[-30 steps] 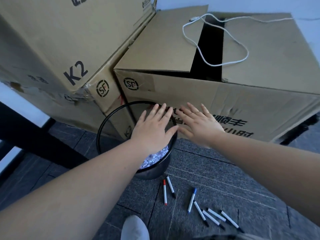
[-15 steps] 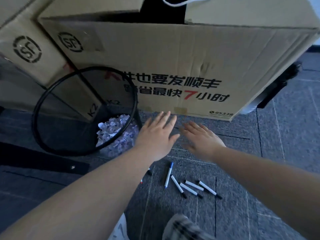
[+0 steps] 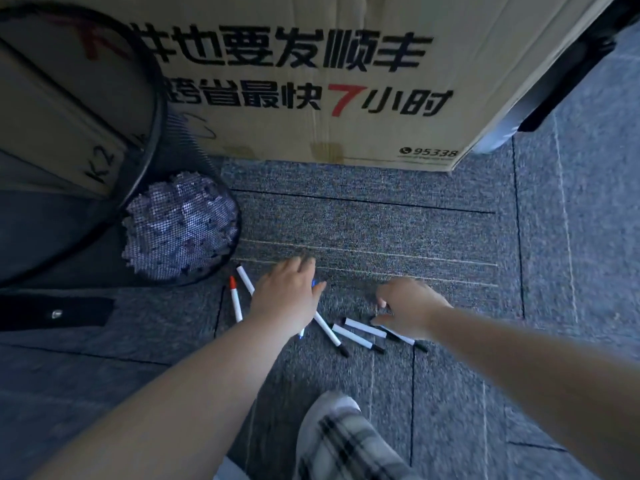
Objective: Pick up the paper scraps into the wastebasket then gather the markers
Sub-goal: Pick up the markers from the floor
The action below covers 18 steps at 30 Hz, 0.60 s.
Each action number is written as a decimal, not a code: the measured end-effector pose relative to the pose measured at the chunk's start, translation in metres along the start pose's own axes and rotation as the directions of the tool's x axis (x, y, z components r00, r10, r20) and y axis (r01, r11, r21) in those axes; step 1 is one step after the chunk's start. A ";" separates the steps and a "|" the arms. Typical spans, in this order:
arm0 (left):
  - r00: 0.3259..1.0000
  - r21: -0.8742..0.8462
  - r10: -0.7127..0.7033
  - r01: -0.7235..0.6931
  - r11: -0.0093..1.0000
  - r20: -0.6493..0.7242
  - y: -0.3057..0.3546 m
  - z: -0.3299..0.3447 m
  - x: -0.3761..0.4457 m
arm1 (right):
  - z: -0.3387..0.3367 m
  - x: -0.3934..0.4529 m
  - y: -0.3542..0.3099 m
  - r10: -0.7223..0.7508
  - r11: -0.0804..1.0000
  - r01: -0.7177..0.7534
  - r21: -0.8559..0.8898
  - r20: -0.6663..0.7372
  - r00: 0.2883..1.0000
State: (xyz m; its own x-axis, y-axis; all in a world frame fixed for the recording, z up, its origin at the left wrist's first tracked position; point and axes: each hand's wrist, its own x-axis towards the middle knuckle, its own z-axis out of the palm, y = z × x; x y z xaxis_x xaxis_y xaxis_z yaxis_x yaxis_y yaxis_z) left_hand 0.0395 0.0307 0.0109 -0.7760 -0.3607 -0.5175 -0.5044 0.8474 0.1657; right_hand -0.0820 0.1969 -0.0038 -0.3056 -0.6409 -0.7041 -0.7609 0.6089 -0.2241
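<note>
Several white markers lie on the grey carpet. A red-capped marker (image 3: pixel 235 302) and a black-capped one (image 3: pixel 245 279) lie left of my left hand (image 3: pixel 288 295). My left hand hovers palm down, covering a blue-capped marker (image 3: pixel 314 283). Three black-capped markers (image 3: pixel 352 336) lie between my hands. My right hand (image 3: pixel 408 308) reaches down with fingers curled over the rightmost marker (image 3: pixel 401 337); I cannot tell if it grips it. The black mesh wastebasket (image 3: pixel 157 109) at the left holds the paper scraps (image 3: pixel 180 225).
A large cardboard box (image 3: pixel 311 74) with black and red print stands right behind the markers. More boxes stand behind the wastebasket at the left. My knee in plaid trousers (image 3: pixel 341 441) is at the bottom. A dark bar (image 3: pixel 55 312) lies at the lower left.
My view has dropped toward the floor. Both hands have moved from above the wastebasket down to the markers, and my right fingers have curled.
</note>
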 end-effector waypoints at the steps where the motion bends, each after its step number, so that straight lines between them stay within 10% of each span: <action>1: 1.000 -0.019 -0.009 0.009 1.000 -0.015 0.000 0.003 0.002 | 0.001 0.001 0.000 0.001 1.000 -0.001 -0.005 -0.006 1.000; 18: 0.966 -0.250 -0.226 0.189 0.950 -0.129 0.001 0.022 0.006 | -0.001 -0.004 -0.023 -0.065 0.973 0.136 0.184 -0.349 0.935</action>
State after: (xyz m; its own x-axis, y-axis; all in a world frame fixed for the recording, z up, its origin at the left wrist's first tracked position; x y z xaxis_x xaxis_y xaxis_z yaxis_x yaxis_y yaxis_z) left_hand 0.0426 0.0382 -0.0104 -0.6841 -0.5899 -0.4289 -0.7203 0.6390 0.2699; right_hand -0.0637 0.1851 0.0046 -0.4362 -0.8015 -0.4090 -0.6768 0.5917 -0.4379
